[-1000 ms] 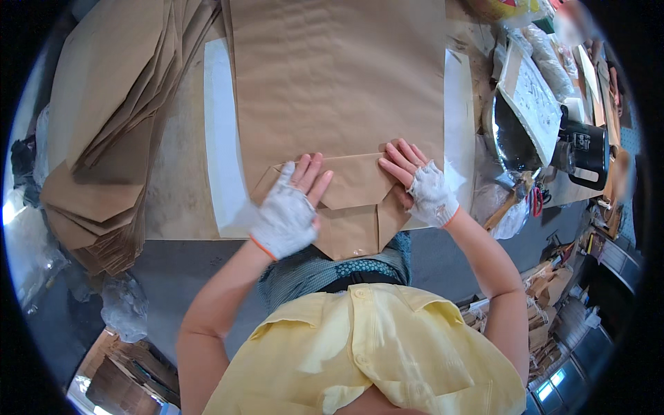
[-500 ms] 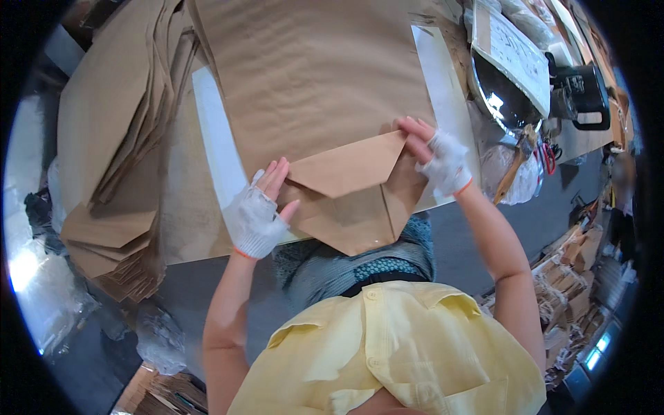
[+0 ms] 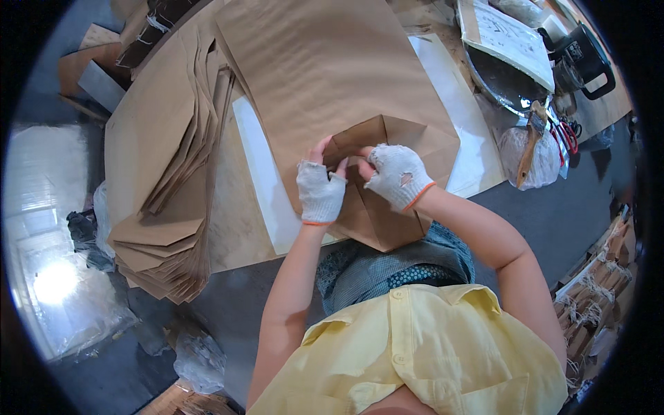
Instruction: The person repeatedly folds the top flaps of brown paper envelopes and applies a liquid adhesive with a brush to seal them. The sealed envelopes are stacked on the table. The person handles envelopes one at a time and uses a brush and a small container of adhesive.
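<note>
A large brown paper bag (image 3: 339,76) lies flat on the worktable in front of me, its folded bottom end towards my body. The bottom flap (image 3: 403,129) stands raised, showing creased inner panels. My left hand (image 3: 323,192), in a white fingerless glove with an orange cuff, is closed at the left corner of the raised flap, thumb inside the fold. Curled in towards that thumb are the fingers of my right hand (image 3: 399,174), gloved alike with a hole in the back. What its fingertips pinch is hidden.
Left of the bag stands a stack of folded brown paper bags (image 3: 159,131). White sheets (image 3: 266,187) lie under the bag. At the right are a metal basin (image 3: 501,79), a brush (image 3: 531,149), red-handled scissors (image 3: 568,136) and a black mug (image 3: 588,59).
Both hands have come together at the flap's left part; the right hand moved left from the far corner. The folded-down flap is now lifted. The view has shifted, and the bag appears turned.
</note>
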{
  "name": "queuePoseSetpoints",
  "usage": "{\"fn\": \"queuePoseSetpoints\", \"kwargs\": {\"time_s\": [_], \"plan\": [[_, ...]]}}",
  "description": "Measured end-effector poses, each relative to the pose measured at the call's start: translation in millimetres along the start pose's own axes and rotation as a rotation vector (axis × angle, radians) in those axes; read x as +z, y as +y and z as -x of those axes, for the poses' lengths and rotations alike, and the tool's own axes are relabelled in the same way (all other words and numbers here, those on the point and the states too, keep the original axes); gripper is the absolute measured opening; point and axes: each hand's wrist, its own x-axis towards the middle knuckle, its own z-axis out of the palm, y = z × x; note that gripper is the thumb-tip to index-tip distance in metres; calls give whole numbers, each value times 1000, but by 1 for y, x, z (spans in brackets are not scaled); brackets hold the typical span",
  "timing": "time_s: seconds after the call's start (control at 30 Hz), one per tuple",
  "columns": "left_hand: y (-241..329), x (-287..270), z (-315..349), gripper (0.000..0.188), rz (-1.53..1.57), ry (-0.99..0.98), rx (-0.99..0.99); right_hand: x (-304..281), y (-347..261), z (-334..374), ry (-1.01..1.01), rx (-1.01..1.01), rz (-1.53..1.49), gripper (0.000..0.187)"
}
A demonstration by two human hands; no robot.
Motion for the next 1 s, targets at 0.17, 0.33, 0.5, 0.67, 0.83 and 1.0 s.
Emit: {"fn": "queuePoseSetpoints", "kwargs": {"time_s": [0.17, 0.33, 0.5, 0.67, 0.83, 1.0], "plan": [[-10, -14, 4, 56, 72, -58, 57, 12, 7, 6, -20, 21, -271, 30], [5, 3, 2, 60, 34, -20, -155, 11, -11, 1, 94, -77, -322, 26], [-15, -6, 2, 56, 276, -16, -45, 7, 21, -1, 103, -165, 15, 34], [-22, -29, -14, 36, 694, -144, -294, 17, 24, 20, -38, -384, 207, 47], [-7, -25, -33, 32, 186, -9, -255, -30, 20, -6, 271, -593, 289, 34], [0, -12, -43, 30, 77, -9, -327, -57, 43, -22, 340, -865, 465, 27]]}}
